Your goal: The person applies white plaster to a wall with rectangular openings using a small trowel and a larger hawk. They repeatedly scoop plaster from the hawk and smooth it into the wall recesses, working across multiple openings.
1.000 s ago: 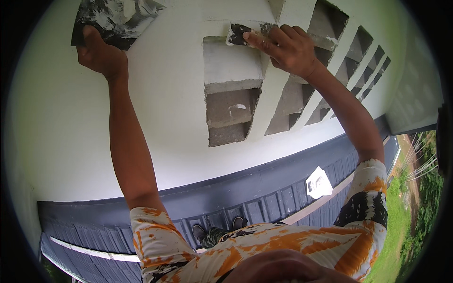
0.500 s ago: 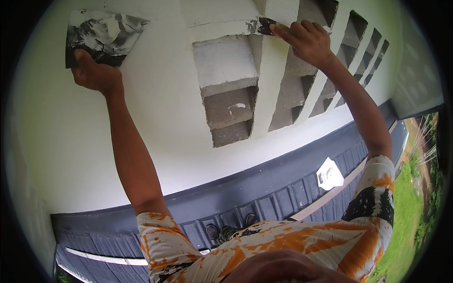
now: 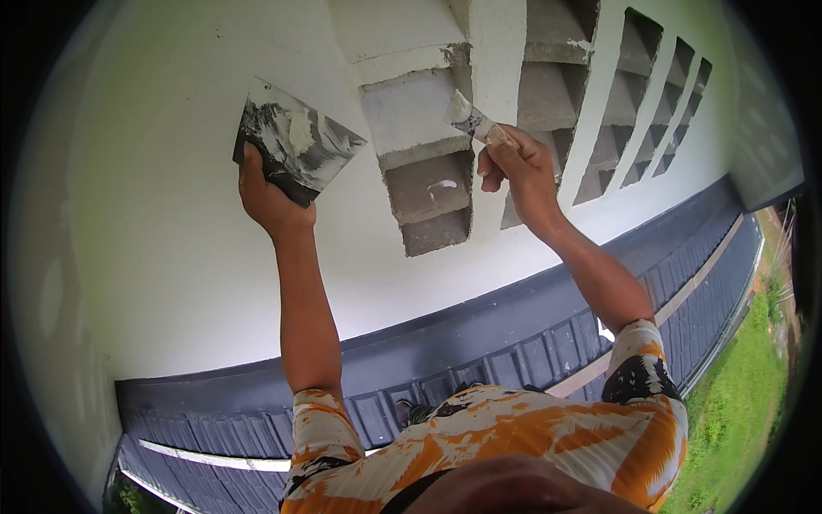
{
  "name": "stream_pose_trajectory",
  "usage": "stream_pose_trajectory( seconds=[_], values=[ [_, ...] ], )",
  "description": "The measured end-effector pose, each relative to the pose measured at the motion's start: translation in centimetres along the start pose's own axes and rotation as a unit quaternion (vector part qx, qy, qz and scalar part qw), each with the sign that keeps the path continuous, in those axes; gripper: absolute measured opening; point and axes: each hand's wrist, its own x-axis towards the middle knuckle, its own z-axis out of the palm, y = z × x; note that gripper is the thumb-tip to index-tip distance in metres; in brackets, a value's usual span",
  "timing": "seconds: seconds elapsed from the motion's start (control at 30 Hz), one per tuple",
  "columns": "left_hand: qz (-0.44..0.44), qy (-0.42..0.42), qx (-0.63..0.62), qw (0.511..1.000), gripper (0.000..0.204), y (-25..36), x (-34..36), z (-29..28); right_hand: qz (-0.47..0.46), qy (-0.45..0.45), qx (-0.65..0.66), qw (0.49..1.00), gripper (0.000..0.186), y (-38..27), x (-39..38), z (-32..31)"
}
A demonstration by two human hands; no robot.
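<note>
My left hand is closed on the lower edge of a thin, dark, square plate smeared with white putty, its thumb lying on the face. My right hand grips a putty knife, whose blade tilts up and left and carries white putty at its tip. The knife appears in front of a rough-edged recess in the white wall; whether it touches the wall I cannot tell. Apart from each other, both hands are raised before the wall.
Rows of deep, slanted vent openings run across the wall to the right. Below lies a dark ribbed roof, where my feet stand, with a pale wooden strip along it. Grass shows beyond the roof's edge at right.
My right hand has come down and away from the upper corner of the recess, its knife now turned with the putty showing. My left hand has brought the plate rightward and slightly down.
</note>
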Motion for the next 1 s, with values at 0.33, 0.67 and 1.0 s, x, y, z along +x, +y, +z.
stream_pose_trajectory(
  seconds=[0.33, 0.67, 1.0],
  values=[
    [-0.133, 0.131, -0.031, 0.982, 0.04, 2.5, -11.9, -3.9, 0.266, -0.102, 0.53, 0.798, 0.016, 6.5, 8.2, 6.1],
    [-0.135, 0.17, 0.016, 0.976, 0.037, 5.1, -16.6, -6.1, 0.189, -0.034, 0.548, 0.814, 0.013, 5.6, 6.2, -1.1],
    [-0.293, 0.129, -0.094, 0.943, 0.03, -2.4, -15.6, 0.7, -0.196, -0.189, -0.076, 0.959, 0.031, 2.6, -6.0, -1.0]
  ],
)
